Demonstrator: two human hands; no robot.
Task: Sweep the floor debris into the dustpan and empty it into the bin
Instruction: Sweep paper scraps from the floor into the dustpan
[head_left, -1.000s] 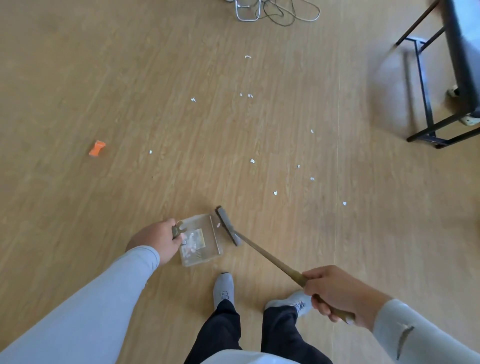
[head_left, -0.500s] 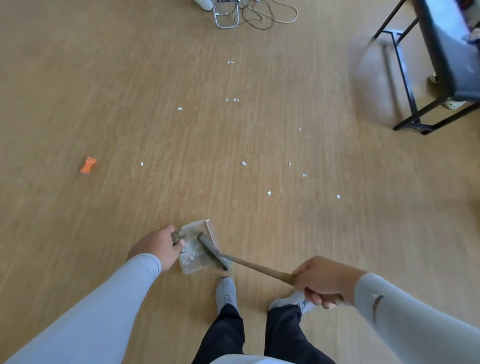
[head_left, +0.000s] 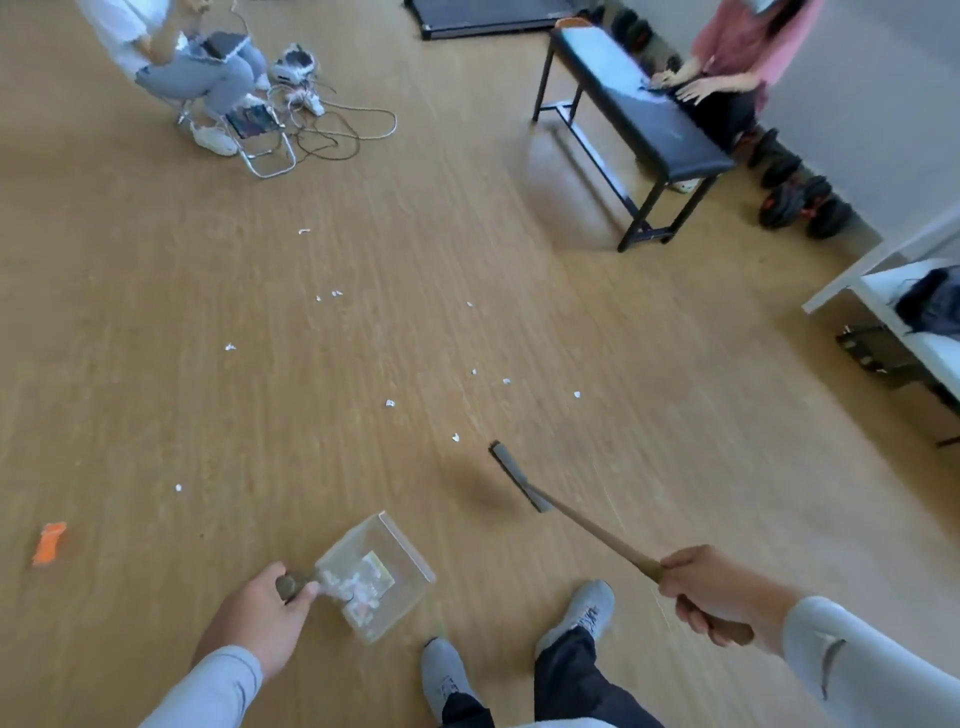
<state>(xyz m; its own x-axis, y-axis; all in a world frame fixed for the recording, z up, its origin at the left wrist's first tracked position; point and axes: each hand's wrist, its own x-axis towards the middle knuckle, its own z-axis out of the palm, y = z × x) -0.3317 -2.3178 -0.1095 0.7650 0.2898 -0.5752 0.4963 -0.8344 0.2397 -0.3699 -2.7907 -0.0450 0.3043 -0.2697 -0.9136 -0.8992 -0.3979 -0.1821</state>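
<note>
The right hand (head_left: 711, 592), gripping the broom (head_left: 519, 478) handle, has swung the head out of the dustpan (head_left: 379, 577), held by the left hand (head_left: 260, 618), toward paper scraps (head_left: 456, 437) mid-floor: another sweeping pass appears due.

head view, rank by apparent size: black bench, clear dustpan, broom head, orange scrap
1. black bench, largest, though it stands farthest away.
2. clear dustpan, nearest the camera, so it looks enlarged.
3. broom head.
4. orange scrap, smallest, fairly close to the broom head in apparent size.
</note>
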